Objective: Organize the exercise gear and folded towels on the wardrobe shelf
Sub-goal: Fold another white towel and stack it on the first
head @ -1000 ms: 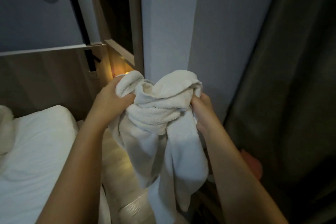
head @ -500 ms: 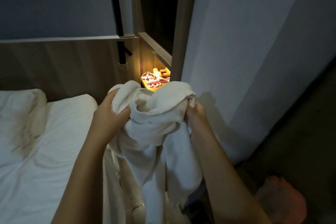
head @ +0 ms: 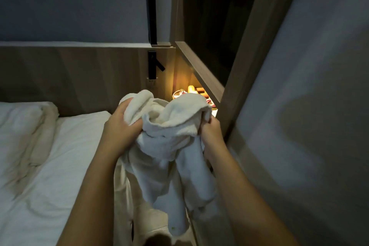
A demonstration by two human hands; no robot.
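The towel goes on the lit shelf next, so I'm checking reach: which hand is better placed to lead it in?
Probably the right hand: it grips the towel on the side nearest the lit shelf, while the left hand grips the side toward the bed.

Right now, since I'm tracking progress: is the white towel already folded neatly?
No, the towel is a crumpled bundle gripped by the left hand and right hand, ends hanging down.

one towel (head: 173, 132), two hands (head: 119, 128) (head: 210, 133), one bed (head: 65, 152)
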